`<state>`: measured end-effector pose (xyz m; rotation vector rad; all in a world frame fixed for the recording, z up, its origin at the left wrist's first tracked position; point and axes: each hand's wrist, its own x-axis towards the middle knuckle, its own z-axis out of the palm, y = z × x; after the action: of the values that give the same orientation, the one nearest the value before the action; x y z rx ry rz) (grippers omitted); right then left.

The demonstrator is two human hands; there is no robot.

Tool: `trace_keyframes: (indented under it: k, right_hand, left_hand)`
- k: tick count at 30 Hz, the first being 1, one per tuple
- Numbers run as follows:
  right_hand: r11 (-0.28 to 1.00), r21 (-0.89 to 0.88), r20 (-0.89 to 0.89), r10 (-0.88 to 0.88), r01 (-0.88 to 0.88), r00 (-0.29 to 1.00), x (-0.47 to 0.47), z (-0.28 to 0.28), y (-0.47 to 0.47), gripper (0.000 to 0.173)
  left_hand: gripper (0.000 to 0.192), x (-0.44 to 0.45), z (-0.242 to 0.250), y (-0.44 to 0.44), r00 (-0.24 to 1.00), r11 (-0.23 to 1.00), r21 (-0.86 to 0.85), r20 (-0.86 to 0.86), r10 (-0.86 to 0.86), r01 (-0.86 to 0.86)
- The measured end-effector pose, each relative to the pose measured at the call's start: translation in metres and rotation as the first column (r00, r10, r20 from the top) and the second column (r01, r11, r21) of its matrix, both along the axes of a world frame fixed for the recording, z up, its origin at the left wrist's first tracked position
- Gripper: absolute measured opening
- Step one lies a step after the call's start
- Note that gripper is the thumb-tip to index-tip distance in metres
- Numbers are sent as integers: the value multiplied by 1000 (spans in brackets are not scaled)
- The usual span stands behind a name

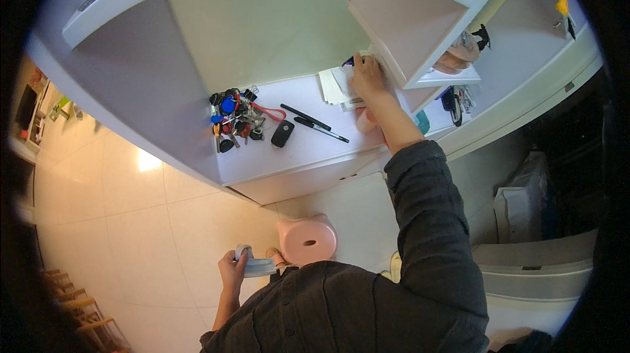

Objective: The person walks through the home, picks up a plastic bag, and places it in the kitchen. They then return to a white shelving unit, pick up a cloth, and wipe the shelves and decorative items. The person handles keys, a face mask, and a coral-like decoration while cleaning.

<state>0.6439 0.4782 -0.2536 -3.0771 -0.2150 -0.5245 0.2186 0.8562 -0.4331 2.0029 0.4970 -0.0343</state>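
My right hand (368,77) reaches into the back right corner of a white cabinet shelf (256,161), its fingers on small items beside white papers (332,86). Exactly what the fingers touch is partly hidden. Under my right forearm stands a pinkish container (365,121). Low on the left, my left hand (233,268) grips a pale grey-blue plastic object (260,267). On the shelf lie a pile of keys (238,119) with coloured heads and a red strap, a black car key fob (283,134), and black pens (306,115) (322,129).
A pink plastic stool (308,240) stands on the tiled floor below. A white divider (403,33) borders the shelf on the right; past it are a bottle with a black top (462,52) and more keys (453,104). Wooden chairs (83,303) are at lower left.
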Motion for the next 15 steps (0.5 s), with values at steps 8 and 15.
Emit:
trace_keyframes:
  k: [8, 15]
  right_hand:
    - [970, -233, 2, 76, -74, 997, -16, 17, 20, 41]
    - [989, -112, -85, 84, -93, 993, -47, 32, 35, 36]
  left_hand:
    - [25, -8, -19, 6, 1000, 999, 51, 2, -13, 13]
    - [21, -1, 1, -1, 1000, 999, 48, -8, -21, 21]
